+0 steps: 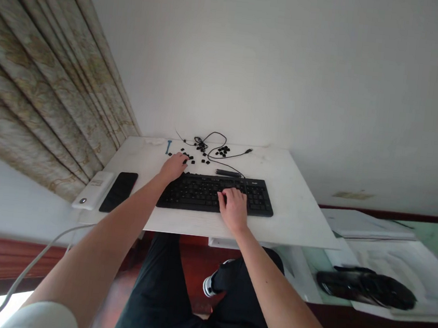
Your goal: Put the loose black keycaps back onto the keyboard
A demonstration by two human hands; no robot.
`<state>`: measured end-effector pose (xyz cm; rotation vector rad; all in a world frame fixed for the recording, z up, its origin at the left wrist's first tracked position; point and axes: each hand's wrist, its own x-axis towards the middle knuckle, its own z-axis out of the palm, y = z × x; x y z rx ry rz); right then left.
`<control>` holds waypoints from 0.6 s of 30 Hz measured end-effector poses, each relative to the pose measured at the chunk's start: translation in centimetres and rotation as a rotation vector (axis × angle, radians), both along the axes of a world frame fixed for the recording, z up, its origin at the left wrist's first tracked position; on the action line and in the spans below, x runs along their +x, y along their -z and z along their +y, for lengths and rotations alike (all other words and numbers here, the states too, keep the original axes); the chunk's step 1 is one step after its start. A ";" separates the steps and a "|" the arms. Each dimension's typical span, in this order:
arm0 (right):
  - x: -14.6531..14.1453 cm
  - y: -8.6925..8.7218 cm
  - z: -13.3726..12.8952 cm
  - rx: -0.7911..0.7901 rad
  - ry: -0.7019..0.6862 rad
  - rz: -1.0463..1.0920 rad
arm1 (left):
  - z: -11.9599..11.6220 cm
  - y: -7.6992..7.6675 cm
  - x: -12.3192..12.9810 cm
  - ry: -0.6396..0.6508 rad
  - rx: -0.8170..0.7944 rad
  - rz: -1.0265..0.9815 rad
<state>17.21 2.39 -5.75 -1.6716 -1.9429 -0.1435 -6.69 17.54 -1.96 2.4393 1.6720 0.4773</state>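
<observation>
A black keyboard (187, 200) lies along the front of the white desk, with its cable running off the back edge. My right hand (235, 207) rests on its right half, thumb spread from the fingers, holding nothing that I can see. Past the keyboard's back left corner, my left hand (174, 166) reaches among loose black keycaps (193, 162). Its fingers are bent together, with a dark keycap at the fingertips. More keycaps (223, 151) lie in a cluster farther right. A blue tool (168, 147) lies behind the left hand.
A black phone (119, 192) and a white box-shaped device (94, 190) lie at the desk's left. The coiled cable (201, 143) and its plug (248, 151) are at the back. A dark bar (228, 173) lies behind the keyboard. A curtain (57, 63) hangs left; a wall stands behind.
</observation>
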 end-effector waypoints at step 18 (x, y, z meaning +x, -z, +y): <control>0.2 -0.1 0.1 -0.047 -0.003 -0.010 | 3.2 2.3 3.2 -0.025 -0.064 -0.026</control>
